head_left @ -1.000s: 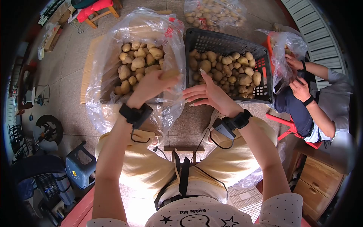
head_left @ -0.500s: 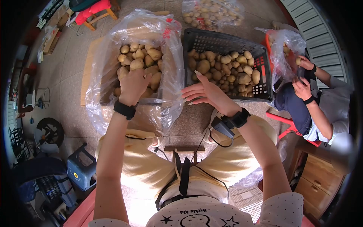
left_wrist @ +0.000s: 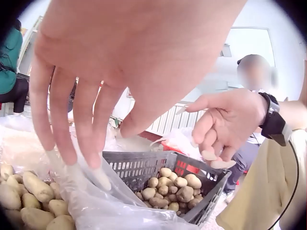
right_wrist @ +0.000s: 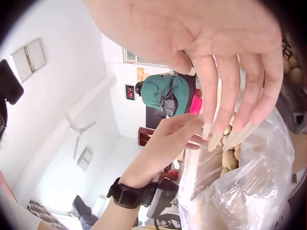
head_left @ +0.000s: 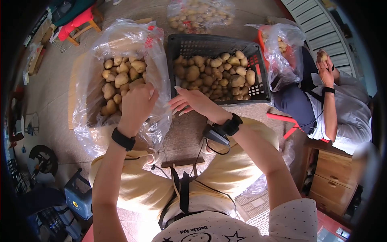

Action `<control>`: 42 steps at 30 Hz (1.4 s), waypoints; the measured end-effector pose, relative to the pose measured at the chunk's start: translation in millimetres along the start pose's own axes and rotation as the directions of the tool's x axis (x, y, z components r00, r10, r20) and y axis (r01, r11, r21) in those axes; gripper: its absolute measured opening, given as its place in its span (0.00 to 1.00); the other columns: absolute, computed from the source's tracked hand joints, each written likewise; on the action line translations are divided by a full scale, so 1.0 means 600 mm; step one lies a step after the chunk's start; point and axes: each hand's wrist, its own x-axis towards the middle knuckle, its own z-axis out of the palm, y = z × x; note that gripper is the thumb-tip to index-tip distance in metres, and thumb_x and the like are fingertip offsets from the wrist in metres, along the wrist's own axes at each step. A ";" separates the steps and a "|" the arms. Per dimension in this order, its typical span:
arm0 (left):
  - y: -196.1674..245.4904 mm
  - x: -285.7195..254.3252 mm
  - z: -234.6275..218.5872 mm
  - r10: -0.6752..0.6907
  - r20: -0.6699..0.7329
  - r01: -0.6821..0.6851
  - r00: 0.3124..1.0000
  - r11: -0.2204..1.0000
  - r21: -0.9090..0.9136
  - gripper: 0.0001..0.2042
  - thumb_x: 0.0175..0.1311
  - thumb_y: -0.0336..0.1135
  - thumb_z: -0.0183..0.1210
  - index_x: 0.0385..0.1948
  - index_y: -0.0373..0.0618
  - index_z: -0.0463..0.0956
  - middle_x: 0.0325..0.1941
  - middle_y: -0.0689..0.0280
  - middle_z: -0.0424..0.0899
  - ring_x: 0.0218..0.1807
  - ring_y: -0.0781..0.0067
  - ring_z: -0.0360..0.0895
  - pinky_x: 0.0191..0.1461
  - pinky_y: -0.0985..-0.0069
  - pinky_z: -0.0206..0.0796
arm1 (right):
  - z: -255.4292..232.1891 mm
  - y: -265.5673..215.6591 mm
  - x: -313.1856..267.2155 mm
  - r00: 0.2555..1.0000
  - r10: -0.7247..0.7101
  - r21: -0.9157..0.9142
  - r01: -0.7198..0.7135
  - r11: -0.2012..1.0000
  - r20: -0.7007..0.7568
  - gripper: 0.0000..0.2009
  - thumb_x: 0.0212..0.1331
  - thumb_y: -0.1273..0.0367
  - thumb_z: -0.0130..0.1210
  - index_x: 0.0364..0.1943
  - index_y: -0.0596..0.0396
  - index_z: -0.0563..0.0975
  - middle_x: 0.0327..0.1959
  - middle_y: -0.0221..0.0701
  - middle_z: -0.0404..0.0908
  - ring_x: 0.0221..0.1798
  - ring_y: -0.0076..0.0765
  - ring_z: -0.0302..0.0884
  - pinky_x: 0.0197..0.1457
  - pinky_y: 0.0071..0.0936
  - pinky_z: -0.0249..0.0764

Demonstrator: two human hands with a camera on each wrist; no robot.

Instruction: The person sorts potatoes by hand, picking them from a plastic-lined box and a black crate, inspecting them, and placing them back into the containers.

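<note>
My left hand (head_left: 136, 107) is over the near right side of a cardboard box lined with a clear plastic bag (head_left: 89, 135). In the left wrist view its fingers (left_wrist: 88, 129) hang down fairly straight with nothing held, the tips close to the plastic. Brown potatoes (head_left: 121, 78) lie piled in the lined box, partly hidden by that hand. My right hand (head_left: 198, 104) hovers between the box and a black slatted crate (head_left: 181, 45), its fingers extended near the bag's right edge. Smaller potatoes (head_left: 215, 76) fill much of the crate.
To the right, a seated person holds a potato (head_left: 323, 57) beside a red tub covered with clear plastic (head_left: 292, 38). Another bag of potatoes (head_left: 201, 14) lies behind the crate. A blue stool (head_left: 78, 197) stands at the lower left, a wooden drawer cabinet (head_left: 332, 169) at the lower right.
One second ago my left hand had a potato near the box's right side; now its fingers are free. My right hand stays extended. The head view has swung right; the other person has raised a potato.
</note>
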 end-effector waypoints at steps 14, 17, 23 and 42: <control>0.047 -0.002 0.005 0.156 0.016 -0.155 0.988 0.987 -0.043 0.13 0.63 0.37 0.53 0.21 0.41 0.69 0.21 0.59 0.75 0.27 0.54 0.75 0.30 0.61 0.67 | -0.337 0.115 0.059 0.652 -0.270 -0.412 -0.073 0.908 -0.709 0.23 0.57 0.53 0.51 0.35 0.63 0.79 0.30 0.43 0.82 0.38 0.43 0.81 0.42 0.36 0.72; 0.041 -0.003 0.007 0.167 0.006 -0.167 0.986 0.986 0.007 0.13 0.63 0.39 0.53 0.21 0.42 0.72 0.22 0.60 0.78 0.27 0.58 0.78 0.29 0.65 0.70 | -0.434 0.195 0.057 0.558 -0.327 -0.581 -0.368 0.725 -0.762 0.20 0.54 0.56 0.54 0.44 0.56 0.79 0.39 0.44 0.82 0.43 0.45 0.81 0.46 0.36 0.74; 0.022 0.002 0.013 0.104 0.035 -0.104 0.994 0.995 -0.014 0.12 0.63 0.39 0.53 0.22 0.41 0.72 0.22 0.60 0.77 0.29 0.57 0.76 0.31 0.63 0.69 | -0.512 0.239 0.049 0.361 -0.209 -0.388 -0.545 0.743 -0.909 0.32 0.35 0.56 0.68 0.51 0.47 0.76 0.49 0.44 0.79 0.55 0.48 0.75 0.57 0.38 0.71; 0.013 0.017 0.011 0.043 0.101 -0.040 0.994 0.999 -0.033 0.12 0.63 0.38 0.54 0.22 0.42 0.72 0.20 0.60 0.74 0.28 0.61 0.75 0.31 0.65 0.67 | -0.524 0.224 0.145 0.580 -0.167 -0.592 -0.805 0.032 -0.797 0.32 0.38 0.54 0.69 0.55 0.37 0.73 0.56 0.25 0.75 0.62 0.41 0.61 0.58 0.43 0.62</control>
